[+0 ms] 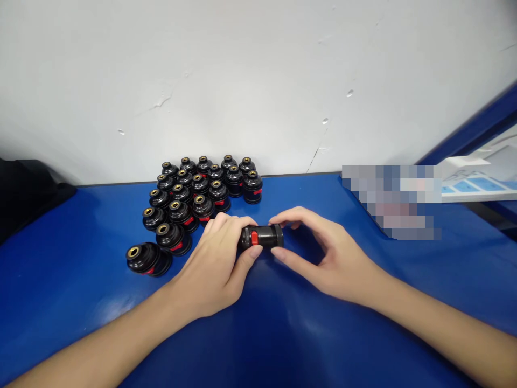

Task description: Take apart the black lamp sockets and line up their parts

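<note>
A black lamp socket (266, 236) with a red switch lies sideways between my hands, just above or on the blue tabletop; I cannot tell which. My left hand (220, 258) is closed around its domed end, thumb pressed near the red switch. At the other end, thumb and fingers of my right hand (327, 245) pinch the ringed rim. Left of and behind my left hand stands a group of several matching lamp sockets (177, 214), brass threaded holes facing up. The nearest socket (147, 260) leans slightly at the front of the group.
Behind the blue table (302, 334) rises a white wall (242, 81) with dents. On the right lies a flat item (396, 205), blurred out by pixels. Further right are white and blue papers (480, 186) and a blue metal bar (468, 126). Dark cloth (28, 194) sits at the left.
</note>
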`<state>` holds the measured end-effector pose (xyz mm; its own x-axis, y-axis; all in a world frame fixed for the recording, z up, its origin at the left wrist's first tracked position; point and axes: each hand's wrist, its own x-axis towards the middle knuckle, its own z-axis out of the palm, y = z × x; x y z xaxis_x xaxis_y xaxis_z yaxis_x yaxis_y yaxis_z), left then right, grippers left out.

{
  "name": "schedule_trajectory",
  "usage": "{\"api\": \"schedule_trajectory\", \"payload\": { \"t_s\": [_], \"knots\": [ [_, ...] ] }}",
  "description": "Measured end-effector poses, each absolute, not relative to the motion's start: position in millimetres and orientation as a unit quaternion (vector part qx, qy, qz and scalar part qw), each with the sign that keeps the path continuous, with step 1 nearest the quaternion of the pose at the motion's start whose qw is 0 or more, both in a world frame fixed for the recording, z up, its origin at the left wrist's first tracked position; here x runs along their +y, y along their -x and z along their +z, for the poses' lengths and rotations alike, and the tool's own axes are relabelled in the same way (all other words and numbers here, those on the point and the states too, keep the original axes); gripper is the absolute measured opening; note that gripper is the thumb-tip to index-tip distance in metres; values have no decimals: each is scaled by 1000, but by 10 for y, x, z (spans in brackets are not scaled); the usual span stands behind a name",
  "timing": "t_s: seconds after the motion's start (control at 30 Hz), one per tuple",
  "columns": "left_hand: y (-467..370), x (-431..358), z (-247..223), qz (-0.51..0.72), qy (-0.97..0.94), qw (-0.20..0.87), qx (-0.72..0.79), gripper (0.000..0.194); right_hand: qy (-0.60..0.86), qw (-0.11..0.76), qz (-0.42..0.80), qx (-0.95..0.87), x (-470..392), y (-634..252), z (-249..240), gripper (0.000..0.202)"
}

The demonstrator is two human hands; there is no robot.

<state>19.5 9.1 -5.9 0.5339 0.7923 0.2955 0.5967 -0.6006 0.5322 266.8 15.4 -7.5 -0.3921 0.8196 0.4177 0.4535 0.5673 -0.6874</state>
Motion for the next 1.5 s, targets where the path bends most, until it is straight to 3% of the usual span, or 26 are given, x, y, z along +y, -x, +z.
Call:
{"api": "schedule_trajectory", "payload": {
  "t_s": [0.1,0.27,0.4,0.57,0.77,0.93,1.1,1.33,1.4,1.5],
  "knots": [
    [-196,99,-60,264,-858,186,400,20,383,386,253,-800,159,-2666,-79,37],
    [-192,103,-55,267,-862,178,392,18,423,365,228,-797,151,-2670,-79,18],
    [-198,99,-56,267,-860,179,396,19,395,370,218,-812,143,-2679,-81,41],
    [-199,103,-62,271,-862,175,391,18,403,364,204,-815,154,-2679,-88,23],
    [-190,103,-63,268,-856,179,403,19,385,397,235,-799,135,-2668,-71,36],
    [-197,101,-62,269,-860,174,398,17,421,388,238,-784,141,-2671,-91,18],
    [-197,93,-53,266,-854,186,407,20,378,414,282,-778,129,-2668,-100,45],
    [-199,96,-48,263,-849,191,417,21,374,416,291,-776,147,-2686,-125,27],
    [-200,101,-45,262,-848,195,417,21,350,424,294,-782,144,-2689,-129,29],
    [-193,100,-45,266,-850,192,412,21,371,409,286,-783,132,-2676,-109,47]
  ]
}}
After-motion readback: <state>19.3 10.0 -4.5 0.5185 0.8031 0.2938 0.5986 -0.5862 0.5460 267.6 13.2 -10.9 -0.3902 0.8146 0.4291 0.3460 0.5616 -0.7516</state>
